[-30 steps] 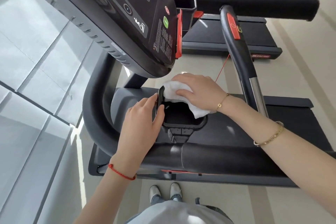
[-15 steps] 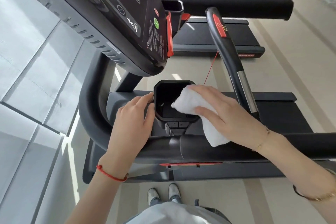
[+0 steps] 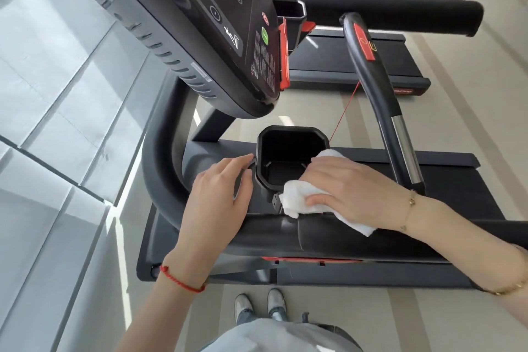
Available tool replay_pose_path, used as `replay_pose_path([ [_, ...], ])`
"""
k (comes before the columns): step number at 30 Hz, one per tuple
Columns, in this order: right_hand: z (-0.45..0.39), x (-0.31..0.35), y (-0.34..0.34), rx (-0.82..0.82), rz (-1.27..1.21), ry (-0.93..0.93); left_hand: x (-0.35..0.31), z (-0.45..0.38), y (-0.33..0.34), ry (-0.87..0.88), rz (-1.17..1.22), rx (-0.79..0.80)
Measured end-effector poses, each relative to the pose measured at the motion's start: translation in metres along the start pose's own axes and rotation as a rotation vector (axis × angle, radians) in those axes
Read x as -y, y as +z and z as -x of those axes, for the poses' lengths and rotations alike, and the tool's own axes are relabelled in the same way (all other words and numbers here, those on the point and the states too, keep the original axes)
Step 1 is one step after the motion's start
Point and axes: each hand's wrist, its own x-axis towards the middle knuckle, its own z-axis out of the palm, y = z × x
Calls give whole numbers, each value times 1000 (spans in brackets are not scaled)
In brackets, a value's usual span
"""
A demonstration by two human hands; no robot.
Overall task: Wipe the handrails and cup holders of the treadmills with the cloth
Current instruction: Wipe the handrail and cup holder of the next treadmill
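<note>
Nearest the camera, at 6 o'clock, a grey garment hem and two shoes (image 3: 261,307) stand on the pale floor (image 3: 357,320). Above them the near handrail (image 3: 328,234), a thick black bar, runs from the centre out toward 3 o'clock. The left hand (image 3: 221,194), with a red cord bracelet (image 3: 181,281) on its wrist, lies just left of centre, fingers relaxed and lightly spread, fingertips touching the left outer wall of the cup holder (image 3: 293,136); it holds nothing. The right hand (image 3: 354,190), entering from 4 o'clock, wears a gold bracelet (image 3: 410,208) and presses a bunched white cloth (image 3: 297,198), thumb curled round it, against the lower right rim of the cup holder and the bracket below. The cup holder, a black open-topped box, sits at centre. Farther out, toward 11 o'clock, the console (image 3: 217,17) overhangs; toward 1 o'clock a curved grip bar (image 3: 374,86) with a red patch rises, a red cord (image 3: 344,113) beside it. Beyond, at 12 to 1 o'clock, a second treadmill (image 3: 357,66) shows its own handrail (image 3: 400,16) and cup holder (image 3: 288,13).
</note>
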Motion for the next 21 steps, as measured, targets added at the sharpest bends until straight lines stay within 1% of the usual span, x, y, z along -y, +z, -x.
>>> replay_pose_path([
  [2,-17,15,3,3,-5,42,0,0,1,-1,-18,11],
  [5,-34,36,5,79,17,99,0,0,2,-10,-19,24],
  [6,-34,39,5,79,5,118,0,0,2,-13,-18,25],
  [8,-27,37,6,11,-38,140,1,0,2,-10,-25,24],
  [11,-10,31,14,-182,-59,106,2,-1,2,-3,-28,28],
  [12,-6,29,14,-211,-87,93,2,-1,1,-3,-25,27],
  [14,-3,21,11,-201,-124,37,1,-1,1,-8,-16,25],
  [16,-3,10,6,-140,-131,-28,1,-1,0,-14,-11,30],
  [18,-2,0,3,-113,-140,-84,1,-1,-2,-16,-2,40],
  [20,3,-6,4,-174,-199,-79,0,-1,-3,-9,7,48],
  [21,4,-6,3,-235,-241,-35,0,-1,-4,-7,12,51],
])
